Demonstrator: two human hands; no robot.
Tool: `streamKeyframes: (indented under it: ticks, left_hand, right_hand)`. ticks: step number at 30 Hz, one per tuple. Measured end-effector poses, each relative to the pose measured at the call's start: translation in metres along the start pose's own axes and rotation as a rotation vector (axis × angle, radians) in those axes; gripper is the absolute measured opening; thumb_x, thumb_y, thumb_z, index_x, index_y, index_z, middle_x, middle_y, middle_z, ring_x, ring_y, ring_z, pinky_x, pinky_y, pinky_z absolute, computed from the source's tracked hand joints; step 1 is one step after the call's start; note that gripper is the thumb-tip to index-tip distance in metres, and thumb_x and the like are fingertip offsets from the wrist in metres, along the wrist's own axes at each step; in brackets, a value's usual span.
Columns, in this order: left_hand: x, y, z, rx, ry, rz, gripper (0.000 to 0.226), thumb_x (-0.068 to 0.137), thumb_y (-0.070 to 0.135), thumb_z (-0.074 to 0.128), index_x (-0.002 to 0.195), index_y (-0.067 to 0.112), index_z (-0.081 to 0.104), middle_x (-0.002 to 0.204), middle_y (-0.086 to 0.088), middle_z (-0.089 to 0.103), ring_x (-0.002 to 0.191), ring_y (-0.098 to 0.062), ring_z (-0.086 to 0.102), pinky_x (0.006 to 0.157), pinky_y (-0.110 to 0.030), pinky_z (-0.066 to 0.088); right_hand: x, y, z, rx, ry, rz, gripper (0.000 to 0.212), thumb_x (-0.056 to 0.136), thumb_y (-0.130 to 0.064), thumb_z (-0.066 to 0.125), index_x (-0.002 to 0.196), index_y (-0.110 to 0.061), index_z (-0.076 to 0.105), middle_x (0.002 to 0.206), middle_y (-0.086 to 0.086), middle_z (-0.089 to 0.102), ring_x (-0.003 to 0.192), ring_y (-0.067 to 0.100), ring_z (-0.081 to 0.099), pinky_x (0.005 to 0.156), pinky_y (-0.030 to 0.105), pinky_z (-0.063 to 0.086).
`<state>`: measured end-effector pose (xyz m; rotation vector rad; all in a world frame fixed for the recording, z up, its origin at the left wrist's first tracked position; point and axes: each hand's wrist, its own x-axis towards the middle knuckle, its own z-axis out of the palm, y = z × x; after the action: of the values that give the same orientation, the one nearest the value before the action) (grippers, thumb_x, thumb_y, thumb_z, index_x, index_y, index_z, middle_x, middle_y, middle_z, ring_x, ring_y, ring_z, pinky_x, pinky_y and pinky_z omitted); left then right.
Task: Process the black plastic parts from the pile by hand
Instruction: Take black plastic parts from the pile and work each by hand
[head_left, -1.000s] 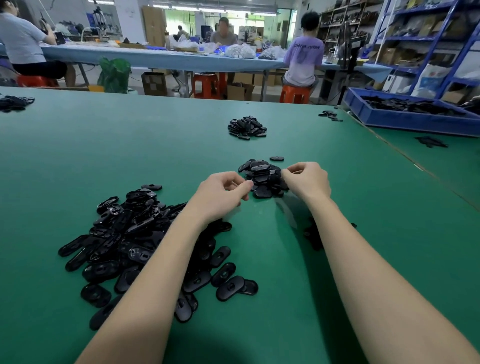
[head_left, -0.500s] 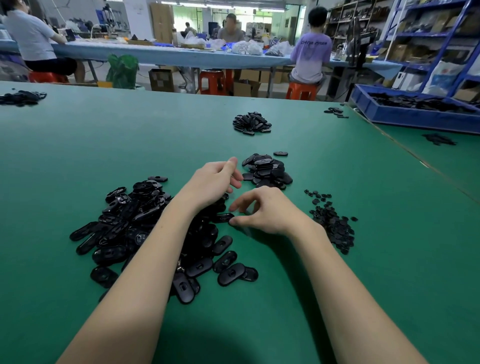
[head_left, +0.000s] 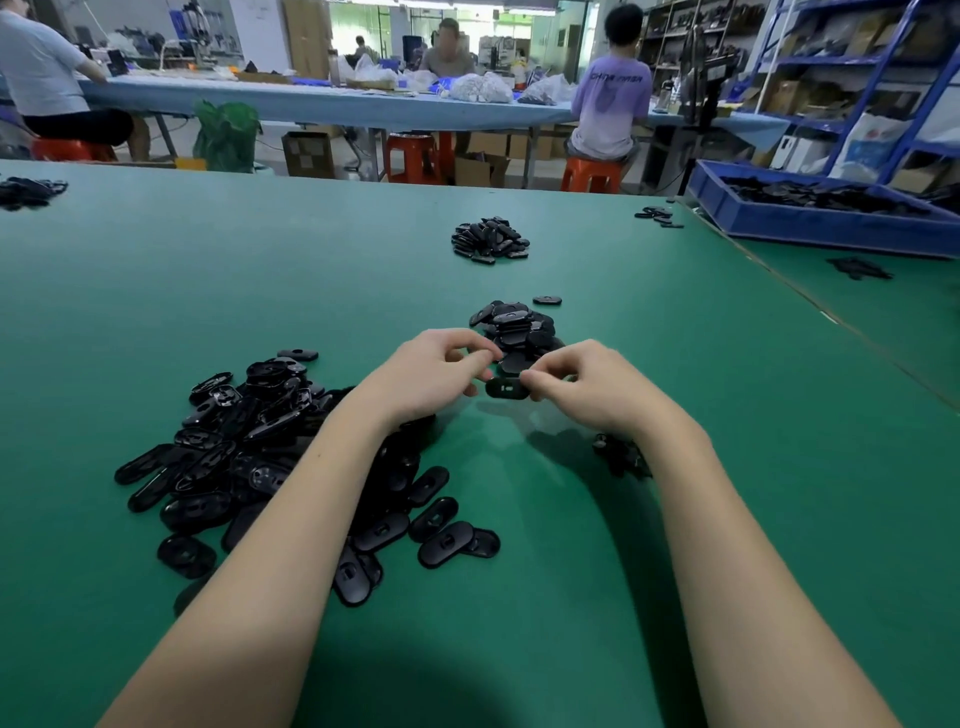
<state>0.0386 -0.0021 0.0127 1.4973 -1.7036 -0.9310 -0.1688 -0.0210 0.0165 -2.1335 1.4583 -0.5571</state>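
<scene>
Black, oval, flat moulded plastic part (head_left: 505, 387) is held just above the green felt-covered worktable (head_left: 156, 291), at 12 o'clock from the wearer, pinched at its right end by the curled fingers of the right hand (head_left: 587, 389). The left hand (head_left: 431, 379) is curled beside its left end with fingertips drawn together; whether it touches the part cannot be told. For the step to be done well, the part is best steadied at both ends and worked over the table, so that any trimmed scrap falls toward the small heap of black offcuts (head_left: 621, 457) at 3 o'clock, partly hidden by the right forearm. Two hands are counted, and one part in hand. Three heaps of oval parts are counted nearby: the large unprocessed pile (head_left: 218, 457) at 9 o'clock, a finished stack (head_left: 514, 332) just beyond the hands, and a farther heap (head_left: 491, 241) at 12 o'clock. One blue plastic crate (head_left: 810, 223) stands at 2 o'clock.
</scene>
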Motion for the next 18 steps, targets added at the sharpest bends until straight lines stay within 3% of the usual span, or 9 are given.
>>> streamKeyframes:
  ticks: [2,4,7,9,13,18]
  left_hand:
    - [-0.003,0.004,0.005,-0.056,-0.078,0.024,0.014,0.097,0.030,0.062,0.104,0.035,0.073,0.095,0.006,0.077,0.087,-0.010,0.074,0.082,-0.027,0.052]
    - [-0.005,0.007,0.009,-0.100,-0.112,0.048,0.014,0.094,0.026,0.068,0.104,0.034,0.074,0.091,0.005,0.078,0.083,-0.008,0.072,0.076,-0.022,0.052]
    - [-0.005,0.008,0.012,-0.148,-0.084,0.048,0.015,0.091,0.021,0.073,0.102,0.030,0.075,0.090,0.001,0.078,0.078,-0.005,0.069,0.072,-0.022,0.051]
    - [-0.005,0.007,0.012,-0.152,-0.074,0.037,0.014,0.091,0.020,0.073,0.102,0.028,0.076,0.085,0.002,0.077,0.076,-0.005,0.067,0.072,-0.022,0.051]
    - [-0.004,0.006,0.011,-0.160,-0.071,0.032,0.014,0.091,0.020,0.074,0.104,0.026,0.075,0.082,0.005,0.075,0.074,-0.003,0.065,0.068,-0.017,0.050]
    - [-0.004,0.005,0.012,-0.165,-0.077,0.028,0.014,0.091,0.020,0.073,0.102,0.028,0.075,0.080,0.008,0.075,0.075,-0.004,0.065,0.069,-0.018,0.050]
  right_hand:
    - [-0.003,0.005,-0.011,0.073,0.012,0.027,0.030,0.098,-0.042,0.061,0.077,-0.024,0.073,0.059,-0.016,0.060,0.054,0.000,0.049,0.053,0.017,0.037]
    - [-0.006,0.007,-0.018,0.101,0.002,0.048,0.031,0.099,-0.042,0.060,0.076,-0.025,0.072,0.053,-0.021,0.057,0.048,-0.002,0.046,0.052,0.016,0.034]
    - [-0.010,0.011,-0.025,0.124,-0.001,0.112,0.024,0.096,-0.043,0.063,0.080,-0.030,0.075,0.071,-0.020,0.072,0.054,0.001,0.053,0.059,0.019,0.043]
    - [-0.013,0.018,-0.033,0.013,-0.015,0.161,0.018,0.090,-0.041,0.069,0.078,-0.031,0.076,0.071,-0.018,0.072,0.059,-0.003,0.056,0.056,0.017,0.042]
    - [-0.020,0.028,-0.049,-0.159,-0.159,0.279,0.006,0.074,-0.036,0.085,0.073,-0.036,0.080,0.077,-0.017,0.075,0.083,0.003,0.067,0.074,0.023,0.051]
    - [-0.024,0.025,-0.045,-0.149,-0.267,0.345,0.015,0.065,-0.036,0.090,0.075,-0.041,0.080,0.078,-0.018,0.076,0.087,0.006,0.073,0.086,0.029,0.057]
